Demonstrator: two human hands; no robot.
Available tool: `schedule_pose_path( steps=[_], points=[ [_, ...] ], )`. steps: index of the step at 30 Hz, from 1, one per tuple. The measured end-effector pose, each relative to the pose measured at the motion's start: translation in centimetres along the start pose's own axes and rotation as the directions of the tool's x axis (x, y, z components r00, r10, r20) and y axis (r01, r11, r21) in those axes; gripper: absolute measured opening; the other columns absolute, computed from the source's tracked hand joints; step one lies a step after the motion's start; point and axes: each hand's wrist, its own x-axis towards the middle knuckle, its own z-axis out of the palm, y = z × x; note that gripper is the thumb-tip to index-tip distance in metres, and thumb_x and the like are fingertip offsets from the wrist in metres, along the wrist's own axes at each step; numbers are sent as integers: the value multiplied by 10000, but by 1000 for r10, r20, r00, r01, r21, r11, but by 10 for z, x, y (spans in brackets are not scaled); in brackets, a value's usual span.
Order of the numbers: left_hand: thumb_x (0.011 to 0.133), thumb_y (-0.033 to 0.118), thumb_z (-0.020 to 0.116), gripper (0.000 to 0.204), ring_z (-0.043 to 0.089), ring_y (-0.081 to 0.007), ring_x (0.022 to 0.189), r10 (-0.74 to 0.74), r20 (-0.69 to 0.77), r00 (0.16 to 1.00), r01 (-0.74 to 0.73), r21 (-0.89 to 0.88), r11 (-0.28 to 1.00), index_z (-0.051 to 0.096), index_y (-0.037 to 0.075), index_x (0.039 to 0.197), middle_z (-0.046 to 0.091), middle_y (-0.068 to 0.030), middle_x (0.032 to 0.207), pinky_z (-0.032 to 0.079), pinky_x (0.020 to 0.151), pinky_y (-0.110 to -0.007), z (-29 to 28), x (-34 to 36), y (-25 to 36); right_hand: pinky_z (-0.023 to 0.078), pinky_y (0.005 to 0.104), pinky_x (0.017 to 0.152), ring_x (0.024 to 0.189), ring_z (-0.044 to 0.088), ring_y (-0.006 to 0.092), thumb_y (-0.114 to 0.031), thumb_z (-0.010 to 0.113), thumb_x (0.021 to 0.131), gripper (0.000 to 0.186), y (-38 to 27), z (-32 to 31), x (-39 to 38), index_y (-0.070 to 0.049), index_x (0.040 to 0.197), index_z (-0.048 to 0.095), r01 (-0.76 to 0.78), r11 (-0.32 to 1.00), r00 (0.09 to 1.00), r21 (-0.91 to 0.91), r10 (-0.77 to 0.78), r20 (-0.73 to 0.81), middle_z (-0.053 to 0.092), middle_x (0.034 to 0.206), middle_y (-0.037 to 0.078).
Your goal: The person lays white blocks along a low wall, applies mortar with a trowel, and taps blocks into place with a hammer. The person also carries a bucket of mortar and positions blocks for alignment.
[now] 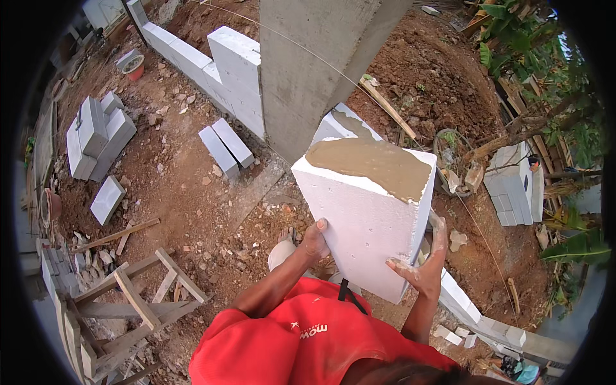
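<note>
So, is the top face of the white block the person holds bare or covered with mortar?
Covered. A brown-grey layer of mortar spreads over most of the top face of the white block, held between the left hand and right hand.

Matt white block (366,221), wet mortar (375,163)

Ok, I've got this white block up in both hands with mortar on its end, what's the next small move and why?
Probably swing the white block toward the concrete column and lower it onto the block wall, mortared end toward the column. The left hand and right hand hold it tilted, and a string line marks the wall's run.
</note>
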Motion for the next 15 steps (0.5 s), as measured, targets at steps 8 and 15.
schedule_pose_path(
  steps=[8,15],
  points=[
    [803,577,796,958,597,-344,1281,-106,81,991,129,-393,910,441,31,1506,598,-185,1386,497,1079,-522,108,48,14,392,495,1159,1347,528,348,-376,987,440,1329,-76,-57,-41,-23,1584,411,54,988,958,-143,-92,-272,495,1530,194],
    [823,622,789,981,540,-310,1332,-92,153,984,144,-379,914,409,49,1523,547,-147,1435,466,1094,-509,126,110,-33,452,500,1076,1245,585,336,-297,918,470,1029,-86,-92,-2,-40,1428,640,119,933,954,-339,-202,-220,604,1344,171]
  ],
)
